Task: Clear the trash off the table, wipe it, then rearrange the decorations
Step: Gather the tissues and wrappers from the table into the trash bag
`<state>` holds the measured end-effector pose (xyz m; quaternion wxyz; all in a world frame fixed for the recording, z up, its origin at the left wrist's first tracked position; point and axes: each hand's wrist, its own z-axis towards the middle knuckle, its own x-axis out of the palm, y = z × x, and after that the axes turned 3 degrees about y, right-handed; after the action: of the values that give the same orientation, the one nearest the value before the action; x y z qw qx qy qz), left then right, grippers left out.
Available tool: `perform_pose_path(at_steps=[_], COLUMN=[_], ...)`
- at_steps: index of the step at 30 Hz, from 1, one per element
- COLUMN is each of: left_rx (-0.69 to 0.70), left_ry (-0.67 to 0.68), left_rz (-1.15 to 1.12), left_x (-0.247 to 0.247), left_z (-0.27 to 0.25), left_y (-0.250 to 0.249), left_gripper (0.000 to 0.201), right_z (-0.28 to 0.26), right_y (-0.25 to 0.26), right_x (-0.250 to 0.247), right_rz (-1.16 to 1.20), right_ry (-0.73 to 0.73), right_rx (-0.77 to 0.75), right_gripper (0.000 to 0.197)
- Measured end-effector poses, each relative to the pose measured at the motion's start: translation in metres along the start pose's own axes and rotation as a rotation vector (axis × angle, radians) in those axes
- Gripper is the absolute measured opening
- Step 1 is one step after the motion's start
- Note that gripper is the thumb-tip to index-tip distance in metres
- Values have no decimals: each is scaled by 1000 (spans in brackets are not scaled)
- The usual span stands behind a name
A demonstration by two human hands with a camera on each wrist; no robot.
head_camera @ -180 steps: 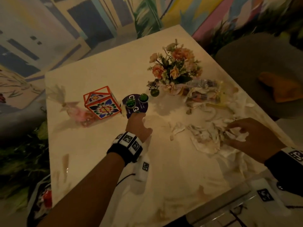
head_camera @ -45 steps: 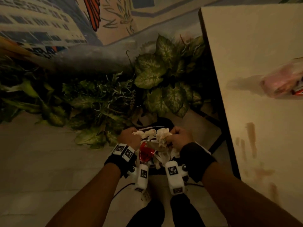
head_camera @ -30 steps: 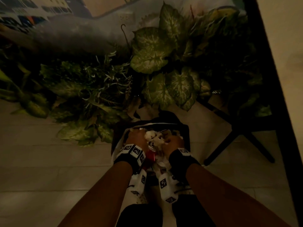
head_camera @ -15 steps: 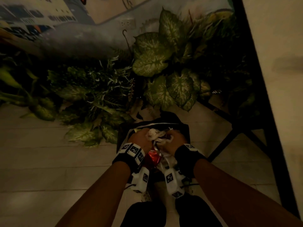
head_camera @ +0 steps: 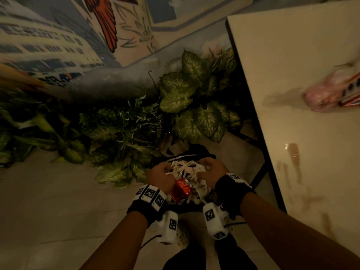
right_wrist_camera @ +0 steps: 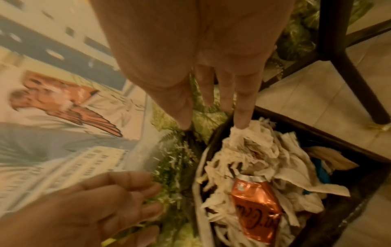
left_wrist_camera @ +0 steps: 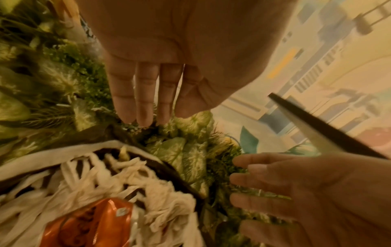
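Two hands (head_camera: 160, 177) (head_camera: 212, 172), one bin (right_wrist_camera: 338, 143), one crushed can (right_wrist_camera: 257, 210), one table (head_camera: 292, 65)

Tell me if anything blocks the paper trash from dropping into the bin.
Nothing visible does. The paper trash already lies heaped in the bin, piled round a crushed orange can. The left hand and right hand hover above, fingers relaxed.

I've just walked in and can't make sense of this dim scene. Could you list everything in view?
Bin: one, dark, on the floor beside the table.
Paper scraps: a heap, white, in the bin.
Can: one, orange-red, crushed, among the scraps.
Plants: several, green, along the wall.
Table: one, cream, stained, at right.
Pink bundle: one, on the table.
Left hand: open, above the bin.
Right hand: open, fingers touching the scraps.
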<state>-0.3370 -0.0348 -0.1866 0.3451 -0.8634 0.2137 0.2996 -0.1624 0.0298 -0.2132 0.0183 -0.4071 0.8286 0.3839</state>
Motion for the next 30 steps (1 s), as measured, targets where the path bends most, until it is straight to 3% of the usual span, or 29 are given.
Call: perform_pose_path(at_steps=[5, 8, 13, 18, 23, 30], left_rx=[72, 150, 248, 233, 315, 547], left_ry=[-42, -38, -17, 14, 22, 95], left_rz=[-28, -51, -174, -199, -121, 32], left_x=[-24, -36, -32, 6, 59, 112], left_z=[-36, -63, -112, -162, -206, -239], left_y=[-21, -36, -80, -140, -219, -305], left_gripper=[14, 8, 16, 14, 15, 19], right_z=[-65, -108, -178, -232, -270, -303], right_y=[15, 21, -8, -86, -173, -234], right_x=[-24, -49, -123, -227, -329, -427], right_rz=[-2, -87, -253, -218, -258, -225], right_ry=[-12, 34, 42, -37, -131, -299], right_rx=[-135, -234, -355, -318, -212, -111], right_gripper=[27, 27, 28, 19, 14, 17])
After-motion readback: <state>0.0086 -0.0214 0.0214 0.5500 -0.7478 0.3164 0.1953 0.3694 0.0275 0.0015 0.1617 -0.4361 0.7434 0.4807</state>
